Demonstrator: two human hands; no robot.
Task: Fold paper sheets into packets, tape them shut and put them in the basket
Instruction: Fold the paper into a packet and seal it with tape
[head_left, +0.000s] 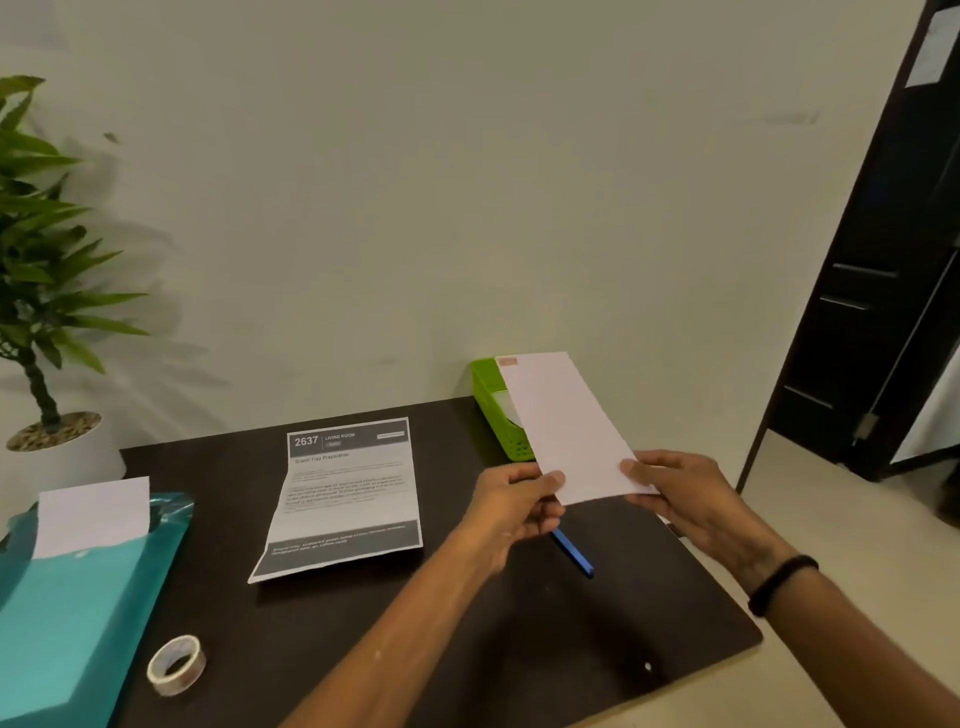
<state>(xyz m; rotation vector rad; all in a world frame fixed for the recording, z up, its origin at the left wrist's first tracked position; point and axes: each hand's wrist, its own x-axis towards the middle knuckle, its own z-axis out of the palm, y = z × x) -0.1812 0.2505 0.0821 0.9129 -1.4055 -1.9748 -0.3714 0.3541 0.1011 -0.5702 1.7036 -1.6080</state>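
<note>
A long white folded paper packet (566, 426), with a small piece of tape at its far end, is held up over the right side of the dark table (363, 639). My left hand (511, 506) pinches its near left corner and my right hand (685, 493) pinches its near right corner. The packet's far end reaches over the green basket (493, 410) at the table's back right, hiding most of it. A roll of clear tape (176, 664) lies near the front left. A teal folder (78, 603) at the left holds white paper sheets (93, 514).
A printed sheet (345, 493) with creases lies in the middle of the table. A blue pen (574, 553) lies under my hands. A potted plant (47, 270) stands at the left by the wall. A dark door (883, 291) is at the right.
</note>
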